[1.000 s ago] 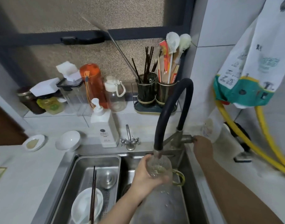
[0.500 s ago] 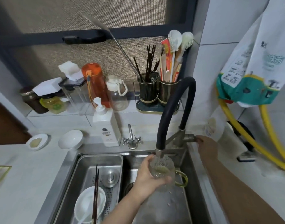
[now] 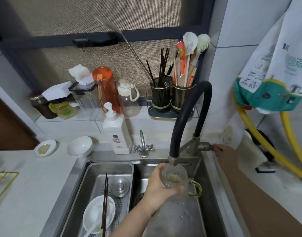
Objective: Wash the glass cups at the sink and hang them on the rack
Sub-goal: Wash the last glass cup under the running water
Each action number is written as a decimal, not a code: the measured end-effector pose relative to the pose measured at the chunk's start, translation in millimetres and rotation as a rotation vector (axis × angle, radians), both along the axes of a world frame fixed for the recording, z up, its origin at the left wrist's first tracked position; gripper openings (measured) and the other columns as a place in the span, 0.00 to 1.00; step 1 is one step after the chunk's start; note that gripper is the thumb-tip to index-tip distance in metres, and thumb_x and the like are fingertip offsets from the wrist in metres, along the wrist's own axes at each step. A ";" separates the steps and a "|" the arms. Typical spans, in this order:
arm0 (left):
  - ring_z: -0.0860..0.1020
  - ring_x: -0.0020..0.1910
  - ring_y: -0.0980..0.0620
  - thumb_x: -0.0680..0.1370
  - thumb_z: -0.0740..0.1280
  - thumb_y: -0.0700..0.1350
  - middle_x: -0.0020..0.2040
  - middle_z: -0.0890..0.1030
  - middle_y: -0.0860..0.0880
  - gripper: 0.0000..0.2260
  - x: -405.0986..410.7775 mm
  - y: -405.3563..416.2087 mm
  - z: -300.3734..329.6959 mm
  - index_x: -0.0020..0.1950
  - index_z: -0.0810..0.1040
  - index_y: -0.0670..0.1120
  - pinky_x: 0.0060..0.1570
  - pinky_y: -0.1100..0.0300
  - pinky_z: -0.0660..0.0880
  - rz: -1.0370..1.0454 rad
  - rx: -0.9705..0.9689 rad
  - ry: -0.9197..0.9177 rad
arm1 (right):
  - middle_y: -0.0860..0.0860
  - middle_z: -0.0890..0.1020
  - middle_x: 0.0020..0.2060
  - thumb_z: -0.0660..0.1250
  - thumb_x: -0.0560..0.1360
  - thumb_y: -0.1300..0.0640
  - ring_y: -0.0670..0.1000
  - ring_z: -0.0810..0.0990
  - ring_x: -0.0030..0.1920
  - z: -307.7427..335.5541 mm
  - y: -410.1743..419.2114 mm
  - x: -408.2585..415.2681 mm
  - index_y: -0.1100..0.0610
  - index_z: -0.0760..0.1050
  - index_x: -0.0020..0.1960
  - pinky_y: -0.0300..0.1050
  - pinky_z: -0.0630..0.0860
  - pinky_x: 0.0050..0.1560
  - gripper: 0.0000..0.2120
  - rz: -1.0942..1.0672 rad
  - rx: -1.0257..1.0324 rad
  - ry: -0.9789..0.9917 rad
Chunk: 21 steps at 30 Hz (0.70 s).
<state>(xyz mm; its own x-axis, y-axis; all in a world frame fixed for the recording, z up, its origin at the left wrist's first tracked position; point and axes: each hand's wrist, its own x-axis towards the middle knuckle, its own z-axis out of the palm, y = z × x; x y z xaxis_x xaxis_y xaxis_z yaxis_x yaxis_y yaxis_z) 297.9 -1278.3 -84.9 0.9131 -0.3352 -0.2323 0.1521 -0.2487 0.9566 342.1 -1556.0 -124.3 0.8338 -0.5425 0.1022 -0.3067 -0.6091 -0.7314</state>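
1. I see the steel sink (image 3: 213, 199) filling the lower middle of my view, with a perforated drain tray (image 3: 95, 178) sitting in its left half.
2. The black hose faucet (image 3: 186, 117) arches over the right basin, its nozzle pointing down into the mouth of the cup.
3. My left hand (image 3: 159, 189) is wrapped around the glass cup (image 3: 175, 181) from the left side, thumb across the near wall, fingers curled behind; it holds the cup upright over the right basin, directly under the nozzle. The cup's amber handle sticks out to the right, away from that hand. A little yellowish liquid sits inside.
4. My right hand (image 3: 223, 153) reaches to the faucet lever (image 3: 207, 147) at the right of the faucet base, fingertips pinching its end.
5. In the tray lie a white plate (image 3: 93, 218) with a white spoon, dark chopsticks (image 3: 105, 202) across it, and a metal plug (image 3: 121, 186) behind.
6. A white soap pump bottle (image 3: 117, 132) stands on the ledge behind the sink, beside a small tap (image 3: 143, 146).
7. A gold wire rack (image 3: 1, 180) shows at the far left edge of the counter.
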 end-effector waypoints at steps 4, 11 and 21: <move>0.71 0.55 0.69 0.63 0.81 0.41 0.56 0.72 0.63 0.35 -1.2 0.7 -2.2 0.61 0.66 0.58 0.43 0.81 0.68 -0.003 0.005 0.001 | 0.61 0.83 0.47 0.60 0.78 0.66 0.57 0.79 0.46 -0.4 -0.1 0.1 0.65 0.81 0.53 0.45 0.70 0.50 0.11 -0.020 0.058 0.003; 0.70 0.61 0.62 0.57 0.81 0.50 0.60 0.70 0.63 0.40 -1.7 -1.7 -3.7 0.63 0.63 0.60 0.54 0.71 0.68 -0.006 0.008 0.011 | 0.60 0.82 0.50 0.60 0.78 0.65 0.61 0.79 0.53 0.0 -0.3 -0.7 0.64 0.80 0.56 0.51 0.72 0.57 0.12 -0.052 0.165 0.005; 0.75 0.58 0.62 0.52 0.80 0.54 0.59 0.75 0.56 0.36 -5.9 1.0 -7.7 0.56 0.68 0.61 0.56 0.69 0.71 -0.019 0.060 -0.004 | 0.59 0.80 0.58 0.64 0.78 0.62 0.60 0.76 0.61 16.2 15.2 -15.7 0.63 0.77 0.61 0.44 0.66 0.60 0.13 -0.084 0.235 0.044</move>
